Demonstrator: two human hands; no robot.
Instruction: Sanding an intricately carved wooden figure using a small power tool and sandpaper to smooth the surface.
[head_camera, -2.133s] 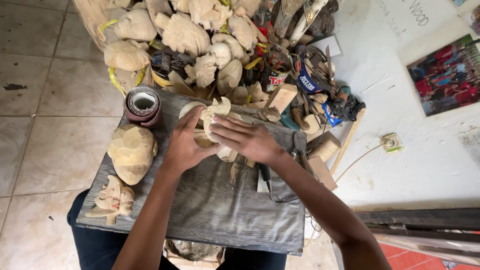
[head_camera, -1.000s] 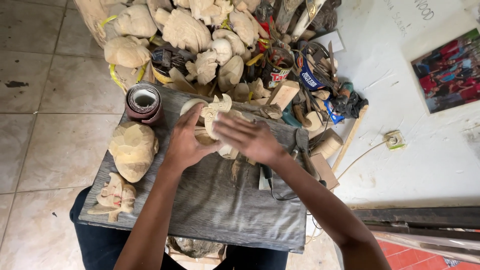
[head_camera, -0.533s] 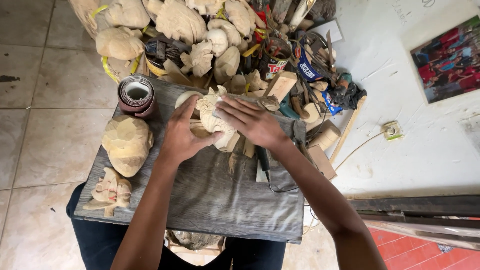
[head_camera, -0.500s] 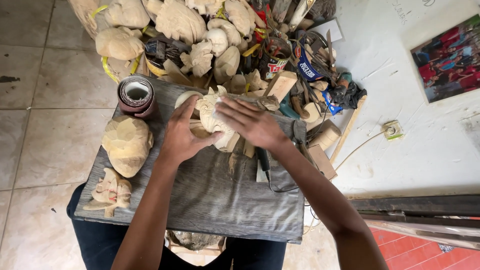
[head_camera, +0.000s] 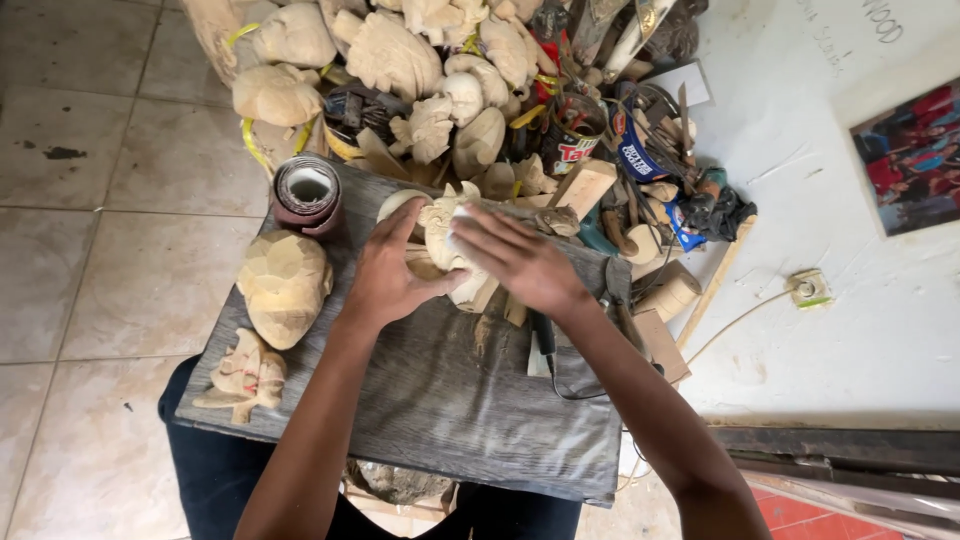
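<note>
A pale carved wooden figure (head_camera: 441, 226) lies on the far part of a grey wooden board (head_camera: 440, 390) across my lap. My left hand (head_camera: 385, 275) grips the carving from its left side. My right hand (head_camera: 518, 258) presses down on the carving's top right, fingers curled over it; whether a small scrap is under the fingers I cannot tell. Much of the carving is hidden by both hands.
A roll of sandpaper (head_camera: 307, 190) stands at the board's far left. A rough wooden mask (head_camera: 285, 283) and a small carved piece (head_camera: 247, 372) lie at its left. A heap of pale carvings (head_camera: 400, 60), cans and tools (head_camera: 640, 150) sits beyond. A dark-handled tool (head_camera: 543, 340) lies right of my hands.
Both hands have stayed on the carving, with the right hand shifting slightly over its top. The camera view has drifted a little.
</note>
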